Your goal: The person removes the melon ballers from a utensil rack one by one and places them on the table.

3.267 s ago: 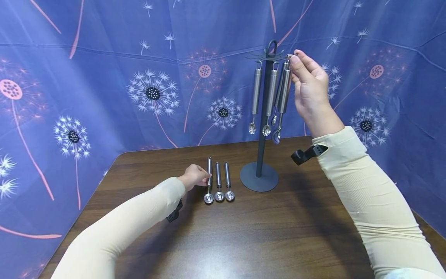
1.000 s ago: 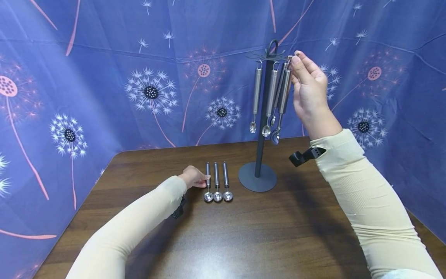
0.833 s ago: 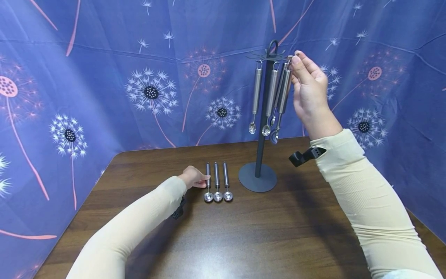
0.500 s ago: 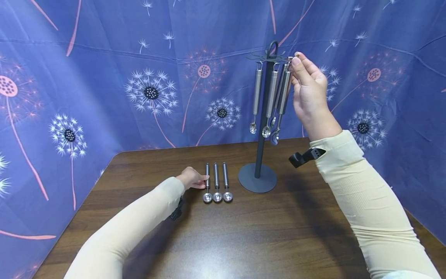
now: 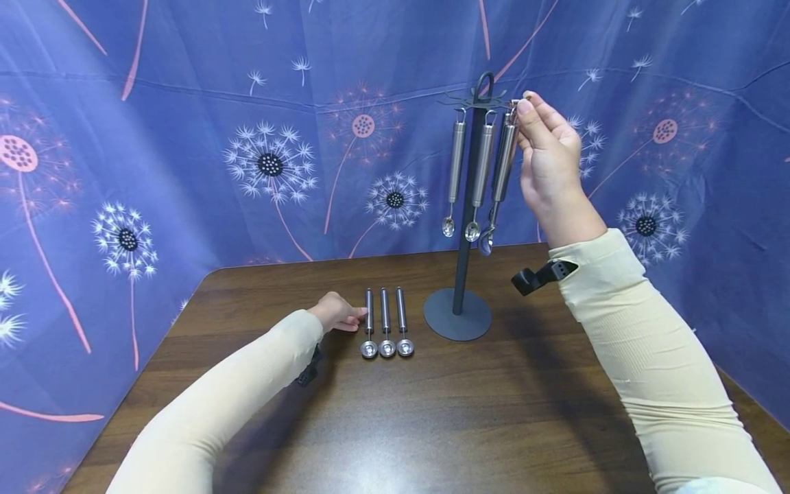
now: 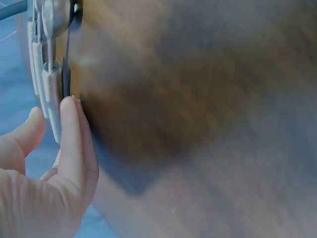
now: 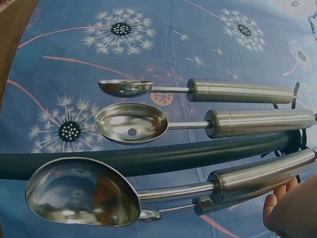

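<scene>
- The left hand (image 5: 336,313) is just left of the head view's centre, its fingers extended and thumb apart, released around the handle of the leftmost scoop (image 5: 369,314); whether the thumb grazes it cannot be told.
- Beside that scoop, the middle scoop (image 5: 385,315) and the rightmost scoop (image 5: 402,315) lie on the wooden table (image 5: 555,412), handles toward the top of the frame, round metal bowls toward the bottom.
- Right of them, a dark stand (image 5: 461,274) rises to a ring of hooks at the upper right.
- In the upper right, the right hand (image 5: 551,151) pinches the top loop of a large scoop (image 5: 502,175) between thumb and forefinger, beside a hook.
- In the right wrist view, its deep bowl fills the lower left, with brown and blue reflections inside.
- Above it hang an oval spoon (image 7: 218,123), its bowl pierced by a hole, and a slimmer-looking spoon (image 7: 198,90), seen edge-on; another utensil (image 7: 204,206) is partly hidden behind the large scoop.
</scene>
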A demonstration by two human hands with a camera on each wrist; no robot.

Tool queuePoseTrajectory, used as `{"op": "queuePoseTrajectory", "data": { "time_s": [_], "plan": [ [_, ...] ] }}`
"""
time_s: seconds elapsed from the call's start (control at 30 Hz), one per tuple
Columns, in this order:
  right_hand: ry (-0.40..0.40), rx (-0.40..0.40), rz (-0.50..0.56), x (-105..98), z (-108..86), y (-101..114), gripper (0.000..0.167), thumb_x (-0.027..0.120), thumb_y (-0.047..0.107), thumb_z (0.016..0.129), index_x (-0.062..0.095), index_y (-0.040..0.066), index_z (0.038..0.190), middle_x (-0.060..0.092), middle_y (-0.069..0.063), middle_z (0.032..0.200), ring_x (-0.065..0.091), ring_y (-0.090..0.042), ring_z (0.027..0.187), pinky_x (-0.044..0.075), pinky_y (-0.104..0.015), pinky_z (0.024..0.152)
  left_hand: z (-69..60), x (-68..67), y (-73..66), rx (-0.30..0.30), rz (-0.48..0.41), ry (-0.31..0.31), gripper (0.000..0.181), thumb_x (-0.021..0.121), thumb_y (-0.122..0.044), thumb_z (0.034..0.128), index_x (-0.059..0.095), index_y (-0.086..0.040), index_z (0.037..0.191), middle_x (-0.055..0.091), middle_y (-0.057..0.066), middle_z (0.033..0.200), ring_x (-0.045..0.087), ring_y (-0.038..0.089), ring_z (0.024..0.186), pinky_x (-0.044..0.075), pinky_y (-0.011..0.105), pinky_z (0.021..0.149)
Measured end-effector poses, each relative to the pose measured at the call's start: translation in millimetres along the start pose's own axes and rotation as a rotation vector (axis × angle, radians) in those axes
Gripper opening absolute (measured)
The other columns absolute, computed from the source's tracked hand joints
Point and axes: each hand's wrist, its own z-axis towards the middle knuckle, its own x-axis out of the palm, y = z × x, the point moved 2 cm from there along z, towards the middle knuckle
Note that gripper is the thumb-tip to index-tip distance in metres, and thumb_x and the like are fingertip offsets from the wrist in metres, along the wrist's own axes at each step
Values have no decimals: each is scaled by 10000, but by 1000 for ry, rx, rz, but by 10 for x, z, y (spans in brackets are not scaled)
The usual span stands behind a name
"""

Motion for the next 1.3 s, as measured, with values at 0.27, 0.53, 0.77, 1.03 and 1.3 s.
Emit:
{"op": "queuePoseTrajectory", "data": {
  "time_s": [0.27,0.53,0.77,1.03,1.3],
  "plan": [
    [-11,-19,-10,13,-9,4,412,665,-11,887,539,-63,1276,581,-130,1178,610,-153,971,520,-220,925,-158,-96,-325,106,73,-66,317,689,-85,899,639,149,1106,608,45,669,634,127,624,611,391,866],
    [-37,-39,-42,49,-24,-11,427,708,-22,849,565,-66,1249,568,-104,1185,612,-144,910,533,-216,884,-288,-78,-541,142,80,-90,295,717,-107,882,666,125,1057,632,53,656,645,125,597,632,345,791],
    [-68,-76,-104,65,-40,11,381,737,-17,826,624,-48,1188,632,-78,1084,625,-114,890,521,-224,890,-332,-75,-558,137,109,-81,309,727,-127,876,674,109,1068,706,143,795,683,171,674,612,379,857],
    [-88,-110,-124,83,-41,29,323,748,-30,810,662,-31,1121,641,-50,948,616,-96,827,536,-198,824,-405,-15,-637,178,124,-50,316,720,-153,886,678,101,1069,615,41,670,665,128,649,633,318,776],
    [-114,-126,-130,96,-36,51,334,768,-40,784,671,-35,1103,635,-58,964,613,-103,839,551,-193,853,-572,233,-826,225,149,30,331,717,-174,890,672,117,1042,681,101,763,616,85,589,621,340,828]
  ]
}}
